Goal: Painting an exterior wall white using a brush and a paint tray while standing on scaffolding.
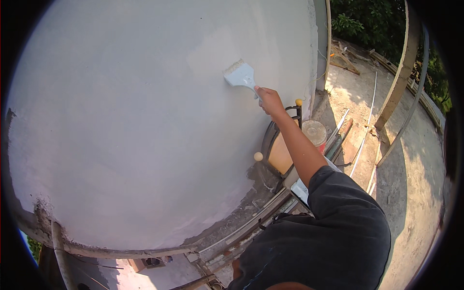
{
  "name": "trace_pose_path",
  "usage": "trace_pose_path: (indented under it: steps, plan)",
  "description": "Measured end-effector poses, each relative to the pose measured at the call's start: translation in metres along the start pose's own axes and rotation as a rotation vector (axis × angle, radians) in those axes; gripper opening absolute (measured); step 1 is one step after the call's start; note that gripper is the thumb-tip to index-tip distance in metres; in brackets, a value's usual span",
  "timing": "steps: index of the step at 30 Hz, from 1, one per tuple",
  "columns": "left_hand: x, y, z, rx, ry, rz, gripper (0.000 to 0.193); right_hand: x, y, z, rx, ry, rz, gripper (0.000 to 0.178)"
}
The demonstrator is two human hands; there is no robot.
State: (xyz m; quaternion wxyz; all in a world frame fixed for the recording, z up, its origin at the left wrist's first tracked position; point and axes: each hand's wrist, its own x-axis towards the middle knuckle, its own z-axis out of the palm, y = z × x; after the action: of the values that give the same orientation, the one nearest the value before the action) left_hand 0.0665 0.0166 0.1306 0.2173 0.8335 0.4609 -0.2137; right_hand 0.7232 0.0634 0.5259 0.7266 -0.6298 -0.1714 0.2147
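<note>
My right hand (270, 102) is closed round the handle of a wide flat paintbrush (239, 76). Handle and head both look coated in pale blue, and the bristles point up and to the left. The brush lies against or very close to a large wall (145, 125) covered in pale grey-blue paint. A slightly lighter patch shows around the bristles. Partly hidden by my right sleeve, a container with pale blue paint (300, 191) sits below my forearm. My left hand is out of the picture.
A dark-framed chair (280, 153) with round yellowish knobs stands against the wall. Beyond it are a lidded bucket (314, 132) and several pipes and strips (338, 137). A wooden post (400, 72) rises at the right. Wooden boards (241, 232) run along the wall's foot.
</note>
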Motion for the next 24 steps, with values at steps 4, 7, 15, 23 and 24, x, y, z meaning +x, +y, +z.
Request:
trace_pose_path:
  steps: [4, 7, 15, 23, 24]
  plan:
    - [0.005, 0.004, -0.001, 0.004, 0.012, 0.017, 0.026, -0.002, 0.06, -0.033, -0.119, 0.063, -0.019, 0.035]
    - [0.012, 0.006, -0.005, 0.011, 0.023, 0.023, 0.026, -0.006, 0.021, -0.036, -0.105, 0.033, -0.12, 0.035]
    - [0.013, 0.003, -0.018, 0.062, -0.008, 0.051, 0.026, 0.02, -0.098, 0.01, 0.01, -0.09, -0.218, 0.034]
    - [0.017, 0.021, -0.014, 0.035, 0.004, 0.063, 0.027, -0.004, 0.064, -0.035, -0.081, 0.007, 0.067, 0.033]
    - [0.02, 0.018, -0.013, 0.035, 0.012, 0.064, 0.027, -0.006, 0.071, -0.046, -0.143, -0.014, 0.075, 0.033]
